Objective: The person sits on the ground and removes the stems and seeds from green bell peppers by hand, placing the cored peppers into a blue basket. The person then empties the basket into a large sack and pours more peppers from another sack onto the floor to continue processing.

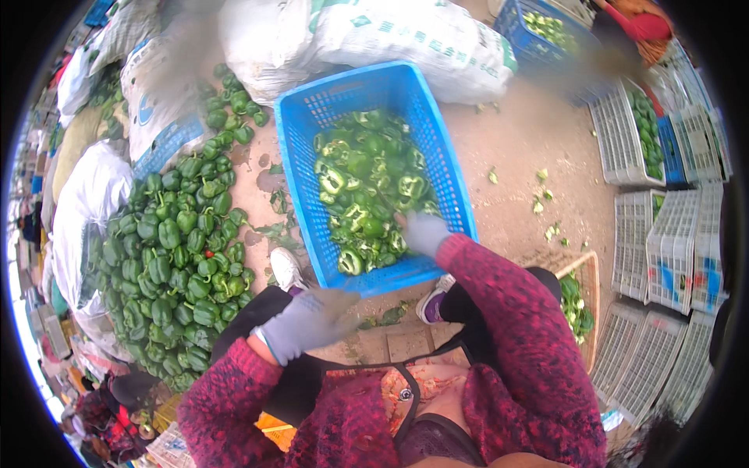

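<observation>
A blue plastic crate (453,169) stands on the floor before me, holding cut green bell peppers (360,167). My right hand (425,234), in a grey glove, reaches over its near right side, just above the pepper pieces. Its thumb points into the crate; whether the fingers grip something is unclear. My left hand (313,322), gloved too, is by the crate's near edge above my lap. Motion blurs its fingers, and I see nothing certain in them. Left of the crate lies a large heap of whole green bell peppers (169,234).
White woven sacks (409,44) lie behind the crate, and more sacks (93,205) flank the heap. A basket of peppers (591,304) stands by my right knee. Grey plastic crates (638,245) line the far right. A co-worker's red sleeve (626,23) shows top right.
</observation>
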The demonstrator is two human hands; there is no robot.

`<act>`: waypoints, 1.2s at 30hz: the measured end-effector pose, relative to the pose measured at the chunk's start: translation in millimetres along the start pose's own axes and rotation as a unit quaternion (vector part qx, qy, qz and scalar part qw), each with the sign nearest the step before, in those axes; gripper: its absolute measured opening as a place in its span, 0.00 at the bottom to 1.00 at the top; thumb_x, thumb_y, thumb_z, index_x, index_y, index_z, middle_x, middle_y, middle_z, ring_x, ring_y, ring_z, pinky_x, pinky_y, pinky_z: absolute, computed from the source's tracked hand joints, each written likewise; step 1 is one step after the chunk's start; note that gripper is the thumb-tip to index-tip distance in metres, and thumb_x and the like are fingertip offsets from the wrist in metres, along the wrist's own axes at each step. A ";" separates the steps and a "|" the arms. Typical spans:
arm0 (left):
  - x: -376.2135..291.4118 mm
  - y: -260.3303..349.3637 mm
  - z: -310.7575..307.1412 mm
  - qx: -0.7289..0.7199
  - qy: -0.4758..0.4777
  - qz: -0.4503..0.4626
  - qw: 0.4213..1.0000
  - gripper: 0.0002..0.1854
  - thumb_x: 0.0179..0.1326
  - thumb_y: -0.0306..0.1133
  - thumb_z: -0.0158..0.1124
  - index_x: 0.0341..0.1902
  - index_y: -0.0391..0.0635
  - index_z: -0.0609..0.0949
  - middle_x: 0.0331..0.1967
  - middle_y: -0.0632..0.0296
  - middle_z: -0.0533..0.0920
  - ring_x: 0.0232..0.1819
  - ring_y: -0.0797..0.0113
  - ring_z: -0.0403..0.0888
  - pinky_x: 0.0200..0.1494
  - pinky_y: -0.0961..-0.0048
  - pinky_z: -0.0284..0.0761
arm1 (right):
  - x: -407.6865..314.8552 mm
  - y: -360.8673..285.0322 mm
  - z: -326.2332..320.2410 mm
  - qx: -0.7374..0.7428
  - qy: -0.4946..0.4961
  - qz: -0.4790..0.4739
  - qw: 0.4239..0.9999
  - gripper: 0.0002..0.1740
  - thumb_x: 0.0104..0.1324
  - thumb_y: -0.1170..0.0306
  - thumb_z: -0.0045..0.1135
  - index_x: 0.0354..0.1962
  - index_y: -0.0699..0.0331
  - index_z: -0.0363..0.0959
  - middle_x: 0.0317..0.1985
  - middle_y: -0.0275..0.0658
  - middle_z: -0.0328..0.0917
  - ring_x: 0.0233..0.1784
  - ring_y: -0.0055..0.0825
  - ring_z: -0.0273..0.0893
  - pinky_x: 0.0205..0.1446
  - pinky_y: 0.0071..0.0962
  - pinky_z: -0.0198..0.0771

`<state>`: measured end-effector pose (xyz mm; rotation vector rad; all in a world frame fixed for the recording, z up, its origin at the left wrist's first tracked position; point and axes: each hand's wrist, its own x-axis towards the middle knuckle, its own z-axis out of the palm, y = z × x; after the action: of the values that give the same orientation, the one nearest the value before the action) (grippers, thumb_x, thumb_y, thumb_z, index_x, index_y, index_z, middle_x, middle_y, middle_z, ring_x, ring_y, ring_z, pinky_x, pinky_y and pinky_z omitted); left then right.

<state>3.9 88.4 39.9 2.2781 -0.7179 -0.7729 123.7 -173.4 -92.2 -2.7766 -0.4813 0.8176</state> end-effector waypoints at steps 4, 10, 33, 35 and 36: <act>-26.2 -20.3 -13.1 0.005 0.030 -0.023 0.999 0.20 0.68 0.44 0.61 0.55 0.43 0.78 0.36 0.54 0.83 0.39 0.50 0.84 0.42 0.56 0.79 | -41.7 -16.9 -53.2 0.204 0.145 -0.198 0.948 0.21 0.69 0.65 0.59 0.56 0.65 0.77 0.45 0.48 0.85 0.46 0.46 0.85 0.50 0.40 0.80; 4.3 -72.3 -43.7 -0.037 0.059 -0.156 0.985 0.25 0.65 0.41 0.64 0.60 0.36 0.78 0.46 0.44 0.85 0.44 0.44 0.85 0.50 0.53 0.80 | -46.5 -20.8 -44.2 0.399 -0.036 -0.040 0.915 0.16 0.71 0.74 0.59 0.55 0.68 0.77 0.46 0.46 0.85 0.46 0.34 0.84 0.51 0.32 0.77; 109.9 -73.9 -127.1 -0.062 0.101 -0.099 0.988 0.19 0.69 0.39 0.60 0.56 0.40 0.82 0.48 0.42 0.86 0.52 0.42 0.84 0.57 0.51 0.78 | -112.8 28.6 -277.8 0.702 0.052 0.226 0.673 0.20 0.80 0.61 0.51 0.57 0.69 0.76 0.47 0.36 0.83 0.48 0.23 0.81 0.60 0.26 0.76; 159.7 -66.4 -186.6 -0.075 0.173 -0.071 0.979 0.19 0.68 0.37 0.61 0.56 0.38 0.82 0.49 0.42 0.86 0.52 0.41 0.83 0.57 0.51 0.78 | -102.1 72.6 -286.5 0.735 0.146 0.237 0.618 0.20 0.79 0.60 0.51 0.57 0.67 0.76 0.47 0.35 0.83 0.47 0.22 0.81 0.59 0.26 0.76; 193.4 -62.3 -216.3 -0.049 0.189 -0.071 0.978 0.19 0.66 0.35 0.62 0.57 0.37 0.81 0.50 0.42 0.85 0.52 0.41 0.83 0.57 0.51 0.77 | -91.5 97.0 -284.6 0.734 0.176 0.264 0.600 0.20 0.79 0.59 0.51 0.57 0.67 0.76 0.46 0.34 0.83 0.47 0.21 0.81 0.59 0.26 0.76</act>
<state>299.1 85.0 69.2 2.3092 -0.3376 -0.4063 233.4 -326.2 159.5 -1.2899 0.8270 0.3286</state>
